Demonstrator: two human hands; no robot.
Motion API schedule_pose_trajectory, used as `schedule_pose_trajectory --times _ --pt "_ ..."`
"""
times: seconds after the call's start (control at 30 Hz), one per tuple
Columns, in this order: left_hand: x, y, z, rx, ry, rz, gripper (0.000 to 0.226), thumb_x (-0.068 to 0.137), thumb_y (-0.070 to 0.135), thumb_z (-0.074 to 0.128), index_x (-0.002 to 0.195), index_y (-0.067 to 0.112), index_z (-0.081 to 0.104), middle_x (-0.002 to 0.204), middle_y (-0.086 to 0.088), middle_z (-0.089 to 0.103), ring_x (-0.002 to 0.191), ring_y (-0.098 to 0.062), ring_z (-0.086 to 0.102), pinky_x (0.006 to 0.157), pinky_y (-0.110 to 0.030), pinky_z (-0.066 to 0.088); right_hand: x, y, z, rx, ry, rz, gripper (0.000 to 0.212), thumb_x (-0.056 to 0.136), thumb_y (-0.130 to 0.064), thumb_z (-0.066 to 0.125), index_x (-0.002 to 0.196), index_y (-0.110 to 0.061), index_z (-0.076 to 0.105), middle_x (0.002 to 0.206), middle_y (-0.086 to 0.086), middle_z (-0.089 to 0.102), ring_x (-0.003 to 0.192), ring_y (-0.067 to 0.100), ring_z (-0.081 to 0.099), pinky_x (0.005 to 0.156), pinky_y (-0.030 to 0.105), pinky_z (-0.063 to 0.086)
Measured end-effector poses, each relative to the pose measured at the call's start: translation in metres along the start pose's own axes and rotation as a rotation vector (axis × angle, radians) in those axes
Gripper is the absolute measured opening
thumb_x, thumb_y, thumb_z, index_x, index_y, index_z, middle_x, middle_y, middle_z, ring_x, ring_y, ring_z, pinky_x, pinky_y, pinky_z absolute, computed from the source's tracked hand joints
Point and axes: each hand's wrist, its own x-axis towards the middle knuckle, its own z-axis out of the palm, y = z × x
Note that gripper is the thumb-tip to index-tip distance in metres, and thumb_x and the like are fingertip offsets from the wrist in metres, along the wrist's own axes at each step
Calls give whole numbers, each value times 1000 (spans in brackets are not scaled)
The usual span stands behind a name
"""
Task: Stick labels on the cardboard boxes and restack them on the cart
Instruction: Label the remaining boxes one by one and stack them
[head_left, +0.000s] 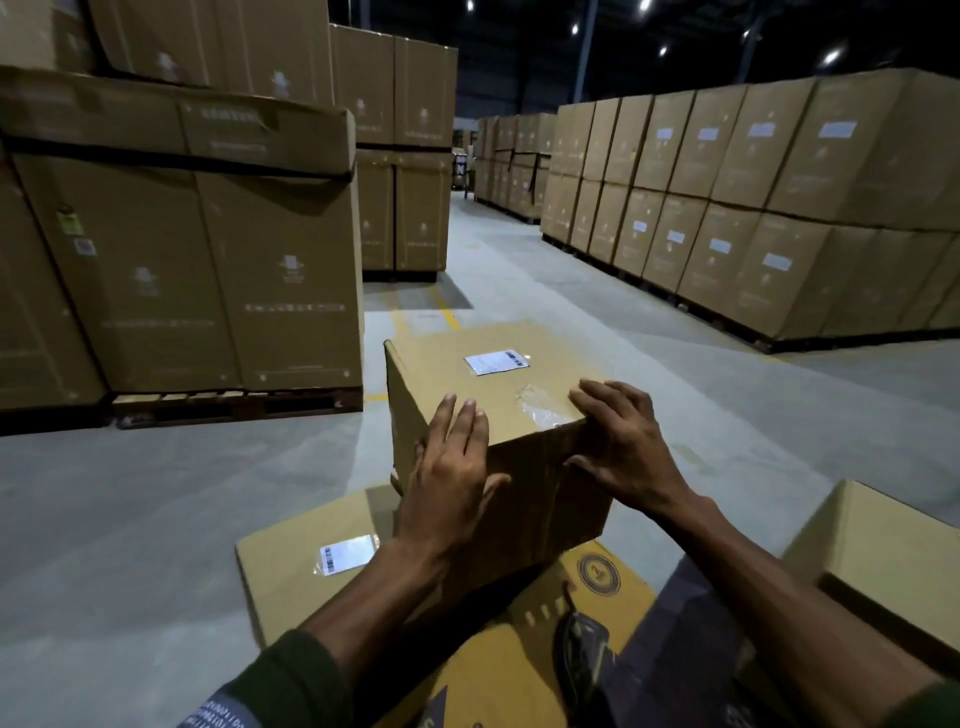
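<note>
A cardboard box (457, 384) with a white label (496, 361) on its top rests on a lower, flatter box (291, 571), which also carries a label (345, 553). My left hand (449, 478) presses flat on the upper box's near left corner, fingers over the top edge. At the near right corner lies my right hand (621, 441), fingers spread on the top beside a crinkled strip of clear tape (540, 405), thumb on the front face. A printed yellow-brown box (587, 592) lies below at the front.
Another open-looking cardboard box (878, 540) stands at the right. Tall pallet stacks of big cartons rise at the left (197, 260) and along the right (753, 208), with a grey concrete aisle (519, 291) between them.
</note>
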Motion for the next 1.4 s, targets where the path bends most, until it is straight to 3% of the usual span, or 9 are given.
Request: schedule_pose_trajectory --times 0.13,0.43,0.53,0.7,0.9,1.1,1.17,1.3,1.4 --pt "-26 28 -24 46 40 116 77 80 41 74 136 -6 49 141 -24 50 138 -40 38 96 -57 49 -46 -20 -43 -42 81 33 85 68 -30 86 142 -16 48 149 7 43 135 35 32 95 56 46" --pt "-123 114 -79 -5 8 201 79 89 60 43 133 -5 52 140 -21 52 139 -35 38 90 -59 52 -205 -85 -113 -63 191 208 86 62 -29 90 139 -15 53 145 7 49 131 34 37 96 55 46" --pt "-160 138 -91 3 -42 237 78 88 59 46 131 -6 54 138 -22 54 137 -37 41 94 -57 50 -259 -105 -129 -89 188 265 85 61 -32 90 137 -16 54 143 7 50 129 33 39 95 54 46" --pt "-221 172 -87 -40 -159 331 83 77 43 76 137 -7 49 142 -23 49 140 -38 36 108 -52 41 -345 -128 -156 -145 116 397 87 59 -36 90 136 -19 54 144 3 49 130 30 38 92 52 46" --pt "-258 217 -64 -144 -309 449 84 82 37 75 146 -1 37 153 -19 36 147 -32 19 114 -51 31 -430 -139 -184 -223 55 563 86 60 -39 90 135 -20 54 143 3 50 130 29 36 92 55 46" --pt "-258 247 -31 -210 -375 609 83 78 37 79 142 -1 43 149 -18 43 144 -36 27 107 -56 40 -478 -138 -198 -283 11 722 86 60 -41 90 135 -25 50 144 2 43 131 29 34 89 58 47" --pt "-256 251 -17 -231 -422 618 81 84 41 71 146 1 37 154 -17 35 147 -34 18 108 -57 38 -487 -133 -201 -299 -6 759 81 65 -42 87 136 -26 50 146 1 40 130 28 34 88 57 49" --pt "-255 257 -3 -193 -539 541 87 90 66 25 155 10 13 164 -6 4 150 -24 -12 120 -50 18 -500 -123 -202 -362 -31 789 72 80 -55 69 138 -20 50 148 2 39 125 28 36 87 51 52" --pt "-249 263 -3 -198 -502 477 96 88 77 2 155 9 16 163 -7 9 151 -24 -1 121 -47 17 -498 -119 -204 -395 -46 762 69 88 -67 42 136 -20 52 146 2 44 122 26 37 90 47 50"
